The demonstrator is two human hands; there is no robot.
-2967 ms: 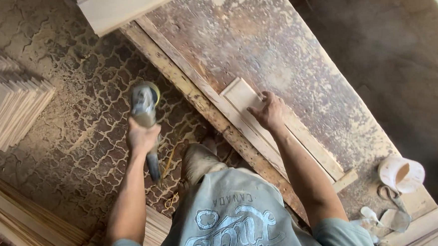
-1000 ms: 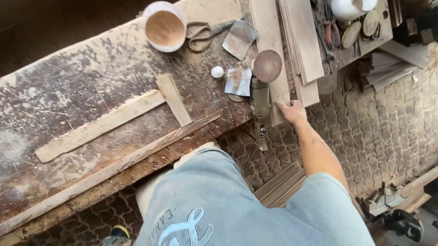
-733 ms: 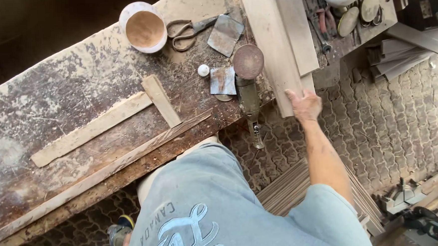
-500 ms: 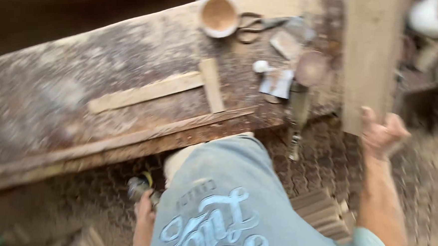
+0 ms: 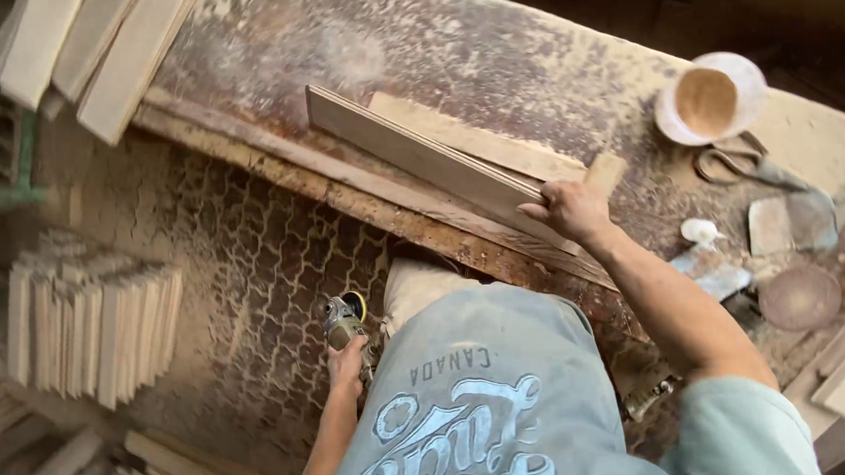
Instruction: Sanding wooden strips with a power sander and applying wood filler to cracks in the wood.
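Note:
My right hand (image 5: 569,209) grips the near end of a long wooden board (image 5: 418,156), which lies slanted over the dusty workbench (image 5: 490,60), tilted on its edge. Behind the board a thin wooden strip (image 5: 470,139) rests flat on the bench. My left hand (image 5: 346,363) hangs low beside my leg and holds an angle grinder (image 5: 343,319) over the patterned floor (image 5: 260,265).
A white cup of sawdust (image 5: 709,100), scissors (image 5: 737,165), metal scrapers (image 5: 793,223) and a second grinder's sanding disc (image 5: 800,297) lie at the bench's right end. Board stacks stand at left (image 5: 90,322), upper left (image 5: 94,43) and lower left (image 5: 194,471).
My right hand took a board from the pile at the right and swung it left onto the bench. The view turned back left. The left hand kept the grinder low.

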